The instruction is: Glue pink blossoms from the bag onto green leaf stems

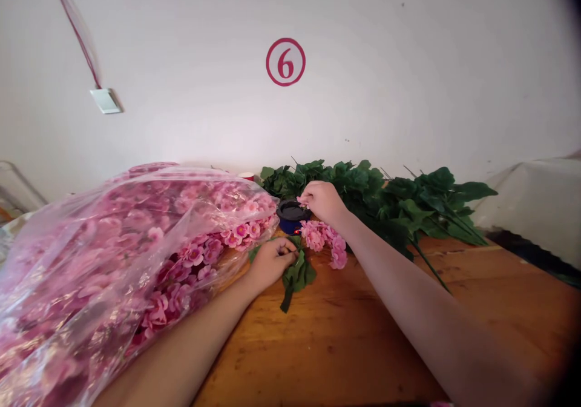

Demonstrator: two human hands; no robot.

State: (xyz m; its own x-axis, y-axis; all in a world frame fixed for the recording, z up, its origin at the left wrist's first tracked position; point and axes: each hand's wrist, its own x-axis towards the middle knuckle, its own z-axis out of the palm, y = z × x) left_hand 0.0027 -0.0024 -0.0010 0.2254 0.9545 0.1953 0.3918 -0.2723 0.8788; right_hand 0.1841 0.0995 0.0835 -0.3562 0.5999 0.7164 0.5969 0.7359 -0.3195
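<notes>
My left hand point(271, 264) rests on the wooden tabletop point(345, 340), its fingers closed at the top of an artificial green leaf sprig point(296, 277). My right hand point(322, 202) is raised above a dark blue cup point(290, 216) and pinches a small pink artificial blossom point(301, 200) between its fingers. A cluster of pink artificial flowers point(323, 240) lies between my hands, touching the sprig. To my left, a clear plastic bag of pink artificial blossoms point(136, 261) lies against my left forearm.
A long pile of artificial green leaf stems point(376, 198) lines the table's back edge against the white wall point(363, 80). A small red-and-white cup point(246, 176) stands behind the bag. A white-covered object point(531, 207) sits at the right.
</notes>
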